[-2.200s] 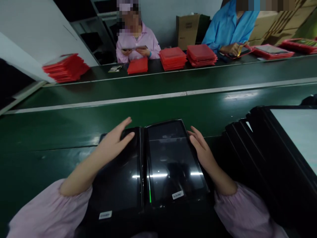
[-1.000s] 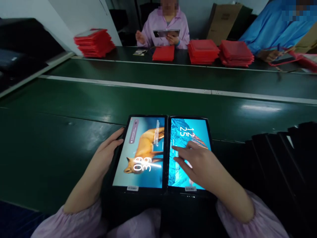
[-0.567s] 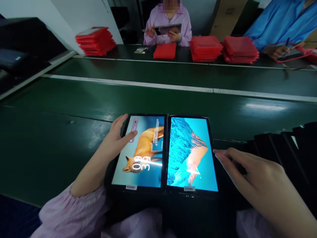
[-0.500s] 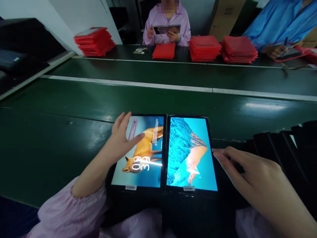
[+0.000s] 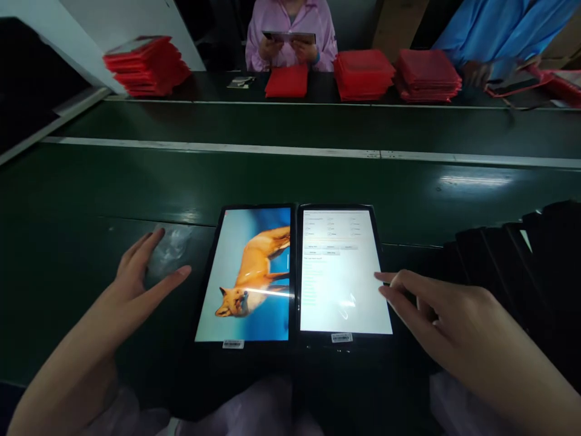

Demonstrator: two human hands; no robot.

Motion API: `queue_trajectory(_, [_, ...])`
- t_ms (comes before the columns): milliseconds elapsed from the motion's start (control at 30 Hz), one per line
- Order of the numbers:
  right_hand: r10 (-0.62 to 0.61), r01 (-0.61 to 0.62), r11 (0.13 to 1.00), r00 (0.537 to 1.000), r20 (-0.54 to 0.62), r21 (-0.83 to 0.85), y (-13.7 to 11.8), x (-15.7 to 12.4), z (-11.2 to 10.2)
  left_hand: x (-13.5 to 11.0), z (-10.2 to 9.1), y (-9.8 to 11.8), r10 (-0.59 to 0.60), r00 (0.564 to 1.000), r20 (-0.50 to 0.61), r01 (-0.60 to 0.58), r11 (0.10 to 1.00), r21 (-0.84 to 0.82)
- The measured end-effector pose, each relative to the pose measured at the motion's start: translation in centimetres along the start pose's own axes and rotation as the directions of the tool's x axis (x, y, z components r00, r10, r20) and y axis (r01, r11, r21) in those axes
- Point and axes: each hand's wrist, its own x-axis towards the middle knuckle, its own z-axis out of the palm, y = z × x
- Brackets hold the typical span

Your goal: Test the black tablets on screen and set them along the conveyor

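Two tablets lie side by side, flat on the dark green table. The left tablet [image 5: 256,257] displays a fox picture turned sideways. A white page with rows of checkboxes and grey buttons fills the right tablet [image 5: 340,284]. Each has a small barcode label on its lower bezel. My left hand [image 5: 140,272] is to the left of the fox tablet, apart from it, fingers and thumb spread, holding nothing. My right hand [image 5: 422,303] is at the right edge of the right tablet, index finger stretched over its screen; whether the fingertip touches is unclear.
Dark slabs [image 5: 512,266] stand in a row at the right. Across the table are several stacks of red sleeves [image 5: 365,72], and a person in pink [image 5: 290,45] holding a tablet. Another person's blue sleeve [image 5: 503,33] shows at the far right.
My left hand has moved left, off the fox tablet, whose clock and notification are gone. The right tablet has switched from a mountain picture to the white page. My right index finger has extended over its edge.
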Motion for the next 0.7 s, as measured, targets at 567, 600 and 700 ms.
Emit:
queue_trajectory(567, [-0.066,0.055,0.997,0.971,0.228,0.054,-0.3,-4.8,1.5,-2.6,1.1,0.2,0.136,0.974,0.183,-0.124,0.989,-0.078])
queue_trajectory(600, [-0.08,0.07,0.996,0.972,0.219,0.055,-0.2,-5.0,1.5,-2.7,1.3,0.0,0.154,0.968,0.197,-0.143,0.987,-0.071])
queue_trajectory(700, [-0.08,0.063,0.995,0.968,0.24,0.078,-0.2,-5.4,1.6,-3.0,1.4,-0.7,0.211,0.947,0.244,-0.208,0.977,-0.038])
